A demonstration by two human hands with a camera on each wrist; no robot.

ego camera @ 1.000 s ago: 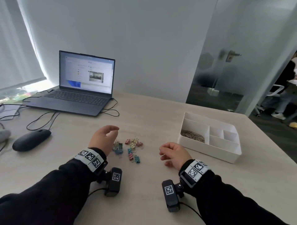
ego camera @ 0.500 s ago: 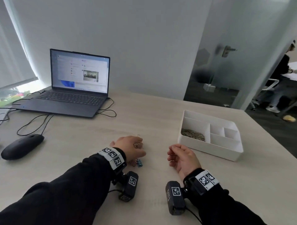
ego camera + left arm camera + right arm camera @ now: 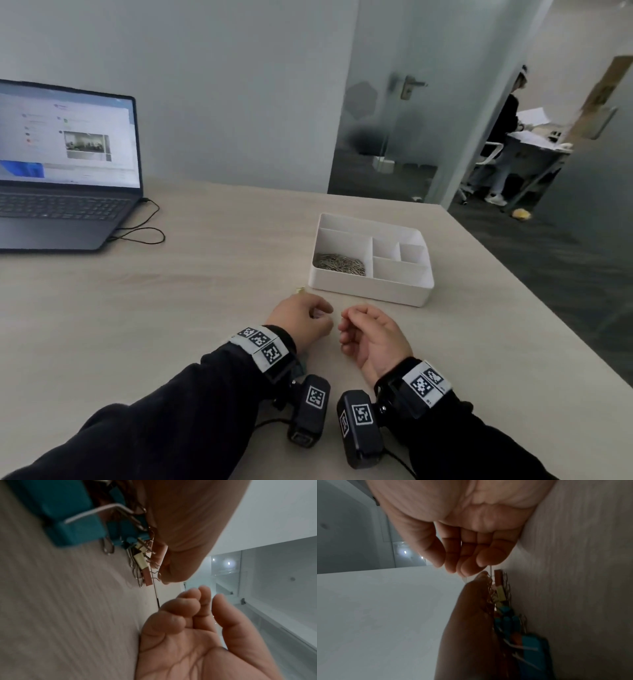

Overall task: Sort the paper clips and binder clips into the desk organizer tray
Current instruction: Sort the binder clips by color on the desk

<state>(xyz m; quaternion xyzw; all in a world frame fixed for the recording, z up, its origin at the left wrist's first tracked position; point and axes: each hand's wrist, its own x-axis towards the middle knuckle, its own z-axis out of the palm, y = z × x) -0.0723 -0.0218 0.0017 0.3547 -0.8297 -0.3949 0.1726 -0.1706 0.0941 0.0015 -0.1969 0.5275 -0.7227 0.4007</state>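
Note:
My left hand (image 3: 308, 317) lies cupped over a pile of small coloured binder clips on the table, its fingers curled round them. Teal binder clips (image 3: 72, 524) and yellow and pink ones (image 3: 142, 563) show under its edge in the left wrist view; a teal clip (image 3: 530, 650) also shows in the right wrist view. A yellow clip (image 3: 300, 290) peeks out beyond the knuckles. My right hand (image 3: 356, 329) rests just right of it, palm turned toward the pile, fingers loosely curled and holding nothing. The white organizer tray (image 3: 370, 291) stands just beyond both hands, with silver paper clips (image 3: 339, 264) in its large left compartment.
An open laptop (image 3: 65, 178) with a looped cable (image 3: 144, 236) stands at the far left. The table's right edge (image 3: 534, 308) runs close past the tray. The tray's three smaller compartments hold nothing. A person sits beyond the glass door at the back right.
My left hand came down over the clip pile and dragged it right, toward the tray. My right hand turned palm-in and now sits close beside the left. The view has swung right.

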